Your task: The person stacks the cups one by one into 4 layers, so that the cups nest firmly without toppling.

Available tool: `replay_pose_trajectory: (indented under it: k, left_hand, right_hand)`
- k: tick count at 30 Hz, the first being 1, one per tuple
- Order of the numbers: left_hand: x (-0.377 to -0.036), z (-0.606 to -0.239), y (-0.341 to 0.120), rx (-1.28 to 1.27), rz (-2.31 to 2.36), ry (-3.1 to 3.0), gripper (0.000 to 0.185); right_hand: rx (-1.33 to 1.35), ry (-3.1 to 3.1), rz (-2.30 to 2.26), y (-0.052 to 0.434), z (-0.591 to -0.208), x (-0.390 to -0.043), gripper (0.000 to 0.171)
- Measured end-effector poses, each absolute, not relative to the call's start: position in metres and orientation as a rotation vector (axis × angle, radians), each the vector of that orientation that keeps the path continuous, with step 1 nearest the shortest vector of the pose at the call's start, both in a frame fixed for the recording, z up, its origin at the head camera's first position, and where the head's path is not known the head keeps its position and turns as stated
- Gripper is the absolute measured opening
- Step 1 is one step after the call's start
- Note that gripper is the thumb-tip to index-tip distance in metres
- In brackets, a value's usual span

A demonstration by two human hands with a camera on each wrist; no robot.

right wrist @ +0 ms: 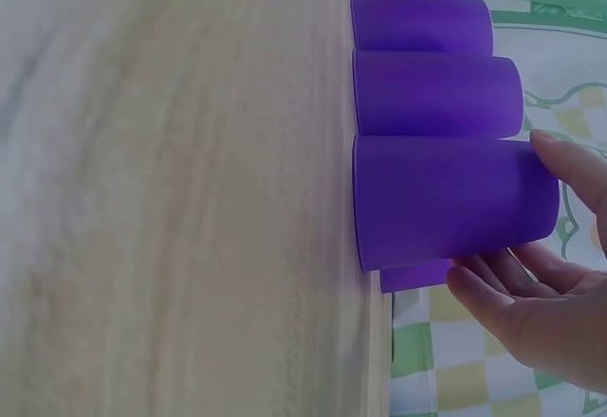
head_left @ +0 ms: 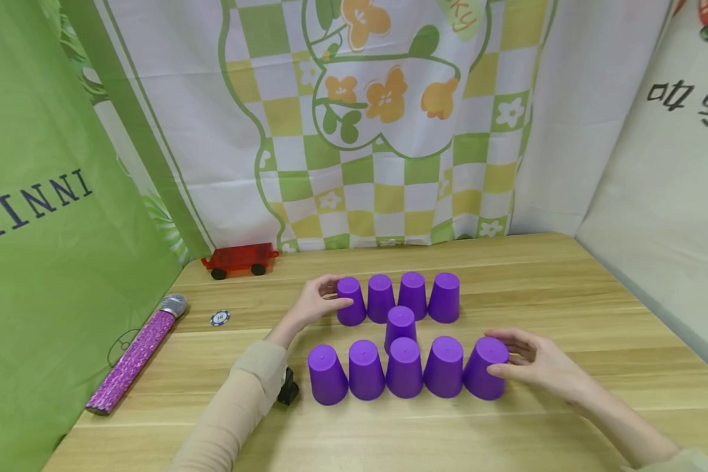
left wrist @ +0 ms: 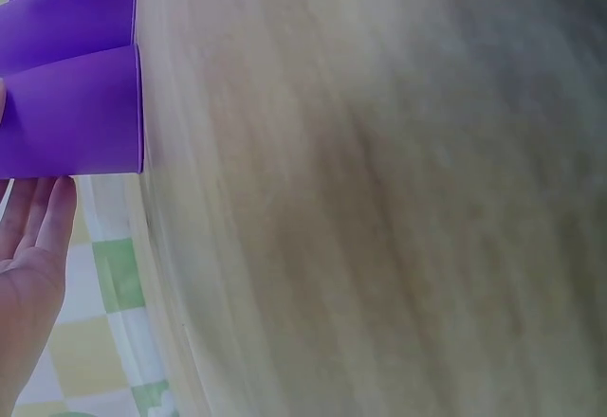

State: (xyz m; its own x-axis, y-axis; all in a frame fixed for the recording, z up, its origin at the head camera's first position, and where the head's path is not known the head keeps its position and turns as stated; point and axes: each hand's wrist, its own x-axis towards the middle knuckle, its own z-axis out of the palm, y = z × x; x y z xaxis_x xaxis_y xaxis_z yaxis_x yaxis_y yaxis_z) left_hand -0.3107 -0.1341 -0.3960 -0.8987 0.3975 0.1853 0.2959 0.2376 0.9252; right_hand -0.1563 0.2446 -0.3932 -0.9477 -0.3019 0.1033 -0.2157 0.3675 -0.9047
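Ten purple cups stand upside down on the desk (head_left: 566, 288): four in a back row, five in a front row, one between the rows. The left hand (head_left: 313, 303) curls its fingers around the back row's leftmost cup (head_left: 351, 301). The right hand (head_left: 537, 367) grips the front row's rightmost cup (head_left: 485, 369), which tilts slightly, thumb and fingers around its upper part. Well to the left lie a glittery pink microphone (head_left: 132, 357), a poker chip (head_left: 219, 318) and a red toy cart (head_left: 239, 259) near the backdrop.
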Motion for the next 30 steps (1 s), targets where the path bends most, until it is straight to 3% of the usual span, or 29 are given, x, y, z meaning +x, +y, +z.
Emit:
replay_pose_trajectory:
  k: [17,30]
  left_hand:
    - [-0.329,-0.419,-0.138,0.642,1.754,2.435,0.051]
    - [-0.324,-0.413,-0.153,0.676,1.782,2.415,0.055]
  right_hand:
    - [-0.581,2.524,-1.733,0.246,-0.404,-0.159,0.054]
    - [-0.349,2.706,-1.597,0.25,-0.389,-0.156,0.054]
